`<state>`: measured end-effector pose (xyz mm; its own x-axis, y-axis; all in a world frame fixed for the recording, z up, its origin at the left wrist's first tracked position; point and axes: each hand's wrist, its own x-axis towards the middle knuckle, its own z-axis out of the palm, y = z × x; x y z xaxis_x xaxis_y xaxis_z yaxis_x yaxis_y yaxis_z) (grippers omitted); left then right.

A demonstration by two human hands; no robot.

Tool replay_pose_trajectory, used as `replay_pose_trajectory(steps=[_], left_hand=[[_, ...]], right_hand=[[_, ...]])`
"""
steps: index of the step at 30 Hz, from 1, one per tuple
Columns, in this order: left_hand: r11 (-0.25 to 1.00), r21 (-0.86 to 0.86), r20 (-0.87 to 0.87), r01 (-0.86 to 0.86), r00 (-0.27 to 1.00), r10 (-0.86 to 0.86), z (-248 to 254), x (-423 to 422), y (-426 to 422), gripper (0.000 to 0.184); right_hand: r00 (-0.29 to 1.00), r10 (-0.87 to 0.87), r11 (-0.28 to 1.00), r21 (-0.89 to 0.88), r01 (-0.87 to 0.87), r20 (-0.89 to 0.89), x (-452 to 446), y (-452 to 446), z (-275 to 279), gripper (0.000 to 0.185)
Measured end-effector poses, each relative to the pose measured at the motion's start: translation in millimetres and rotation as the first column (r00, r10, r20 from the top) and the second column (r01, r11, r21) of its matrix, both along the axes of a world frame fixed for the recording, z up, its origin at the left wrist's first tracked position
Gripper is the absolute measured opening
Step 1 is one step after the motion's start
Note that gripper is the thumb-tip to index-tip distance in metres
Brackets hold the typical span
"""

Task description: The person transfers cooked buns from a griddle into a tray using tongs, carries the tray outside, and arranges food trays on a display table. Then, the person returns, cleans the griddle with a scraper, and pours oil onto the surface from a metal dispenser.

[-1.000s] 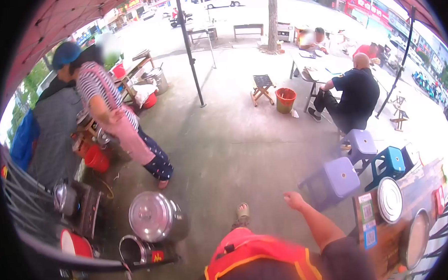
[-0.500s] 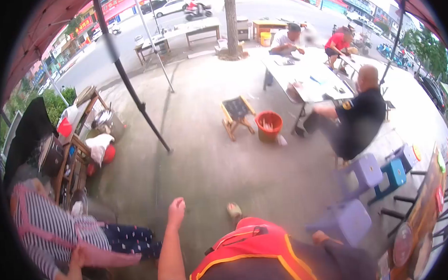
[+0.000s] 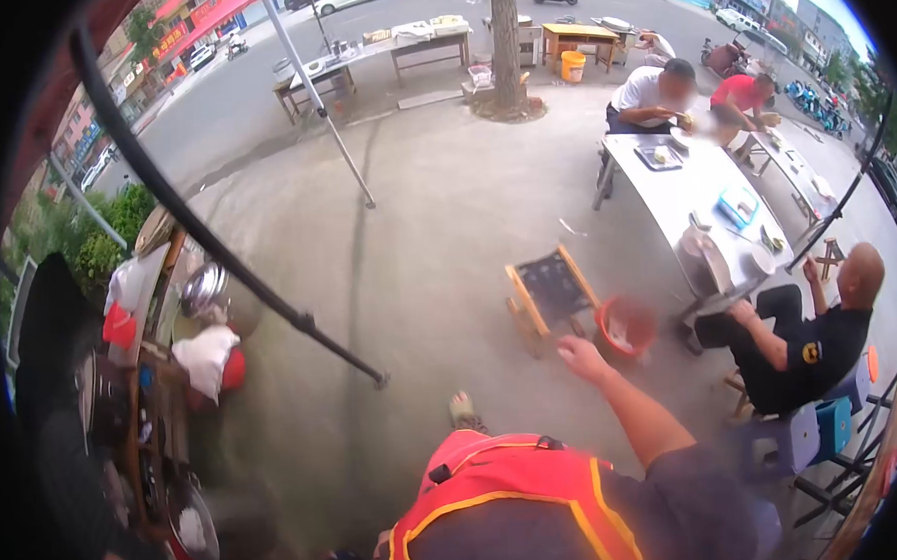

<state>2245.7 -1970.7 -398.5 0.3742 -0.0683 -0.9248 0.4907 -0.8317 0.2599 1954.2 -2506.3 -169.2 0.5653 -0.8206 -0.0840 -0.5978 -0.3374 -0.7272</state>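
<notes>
My right hand (image 3: 580, 358) swings out in front of me, loosely curled with nothing visible in it. In the view it overlaps the area by a folding stool (image 3: 554, 285) with a dark seat and wooden frame, and an orange-red bucket (image 3: 626, 325) with pale things inside. I cannot tell that it touches either. Of my left hand (image 3: 383, 541), only a sliver of skin seems to show beside my red apron (image 3: 507, 478); its fingers are hidden. One foot (image 3: 461, 408) in a light shoe is forward on the concrete.
People sit at a white table (image 3: 654, 176) holding trays and a blue box. Plastic stools (image 3: 798, 437) stand at right. A slanting black pole (image 3: 217, 245) and a grey pole (image 3: 326, 115) stand ahead. A cluttered wooden shelf (image 3: 133, 394) lines the left, and a tree trunk (image 3: 505, 47) rises beyond.
My view has moved forward and turned left. My right hand has swung forward; my left has dropped back. The folding stool and bucket look nearer, and the person in stripes is mostly out of view.
</notes>
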Motion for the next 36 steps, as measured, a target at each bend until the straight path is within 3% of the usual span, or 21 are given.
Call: replay_pose_trajectory(steps=[1, 2, 3, 4, 5, 6, 8, 11, 13, 16, 17, 18, 19, 20, 21, 22, 24, 27, 31, 35, 36], left_hand=[[0.972, -0.028, 0.084, 0.232, 0.970, -0.228, -2, 34, -45, 0.017], [0.664, 0.042, 0.366, 0.746, 0.607, -0.705, -2, 70, -92, 0.016], [0.308, 0.272, 0.570, 0.912, 0.105, -0.815, -2, 106, -143, 0.016], [0.197, 0.436, 0.660, 0.878, -0.163, -0.733, -4, 146, -202, 0.015], [0.390, 0.201, 0.666, 0.899, 0.167, -0.727, 8, 184, -270, 0.015], [0.735, -0.154, 0.526, 0.661, 0.684, -0.505, 65, 209, -352, 0.015], [0.869, -0.408, 0.365, 0.281, 0.922, -0.126, 160, 253, -495, 0.015], [0.760, -0.559, 0.463, 0.332, 0.885, -0.046, 167, 327, -642, 0.018], [0.712, -0.570, 0.563, 0.411, 0.826, -0.026, 165, 368, -718, 0.020], [0.747, -0.535, 0.484, 0.394, 0.868, -0.111, 107, 433, -775, 0.022], [0.842, -0.503, 0.394, 0.195, 0.919, 0.023, 110, 430, -789, 0.020], [0.876, -0.245, 0.455, 0.415, 0.847, -0.274, 93, 447, -789, 0.020], [0.868, -0.383, 0.282, 0.317, 0.934, -0.217, 41, 470, -765, 0.017], [0.885, -0.118, 0.287, 0.451, 0.868, -0.404, 24, 481, -765, 0.020], [0.938, -0.054, 0.215, 0.343, 0.921, -0.325, -19, 493, -750, 0.023], [0.973, 0.020, 0.155, 0.229, 0.961, -0.229, -38, 500, -748, 0.026], [0.983, 0.159, -0.019, 0.089, 0.996, -0.087, -15, 511, -770, 0.025], [0.977, 0.193, -0.081, 0.086, 0.994, -0.072, -14, 549, -866, 0.023], [0.962, 0.062, -0.051, 0.266, 0.963, -0.263, -44, 636, -1068, 0.022], [0.831, -0.512, 0.011, 0.219, 0.969, -0.248, -98, 771, -1356, 0.022], [0.814, -0.513, 0.124, 0.274, 0.961, -0.246, -77, 774, -1431, 0.020]], right_hand=[[0.998, -0.047, 0.999, 0.014, 0.048, -0.048, 7, -18, -16, 0.026], [0.993, -0.031, 0.999, 0.025, 0.034, -0.115, 4, -30, -38, 0.027], [0.975, -0.022, 0.997, 0.070, 0.038, -0.223, -1, -41, -62, 0.029], [0.928, 0.024, 0.988, 0.148, 0.034, -0.373, -13, -47, -81, 0.031], [0.885, 0.077, 0.975, 0.219, 0.028, -0.459, -21, -52, -88, 0.028], [0.850, 0.047, 0.966, 0.241, 0.095, -0.525, -32, -53, -107, 0.020], [0.308, 0.543, 0.812, 0.395, -0.429, -0.781, -53, -67, -137, 0.022], [0.424, 0.400, 0.869, 0.483, 0.108, -0.813, -22, -103, -152, 0.019], [0.515, 0.238, 0.745, 0.495, 0.447, -0.824, -5, -146, -179, 0.022], [0.510, 0.347, 0.892, 0.445, 0.081, -0.787, 58, -280, -211, 0.023], [0.512, 0.305, 0.943, 0.330, -0.045, -0.803, 93, -342, -209, 0.024], [0.623, 0.139, 0.981, 0.192, 0.018, -0.770, 138, -406, -195, 0.024], [0.767, -0.096, 0.973, 0.102, 0.206, -0.634, 189, -469, -169, 0.025], [0.857, -0.421, 0.826, 0.264, 0.498, -0.298, 228, -531, -170, 0.029], [0.833, -0.552, 0.741, 0.440, 0.508, -0.033, 298, -581, -86, 0.032], [0.941, -0.336, 0.934, 0.118, 0.339, -0.045, 329, -639, -88, 0.031], [0.974, -0.226, 0.961, 0.174, 0.216, 0.036, 410, -726, -17, 0.031], [0.971, -0.185, 0.980, 0.103, 0.171, 0.150, 475, -826, -6, 0.031], [0.951, -0.284, 0.949, 0.108, 0.297, -0.122, 483, -914, -83, 0.029], [0.856, -0.232, 0.898, 0.237, 0.372, -0.462, 413, -904, -141, 0.031], [0.794, -0.218, 0.855, 0.281, 0.435, -0.568, 377, -894, -181, 0.028]])
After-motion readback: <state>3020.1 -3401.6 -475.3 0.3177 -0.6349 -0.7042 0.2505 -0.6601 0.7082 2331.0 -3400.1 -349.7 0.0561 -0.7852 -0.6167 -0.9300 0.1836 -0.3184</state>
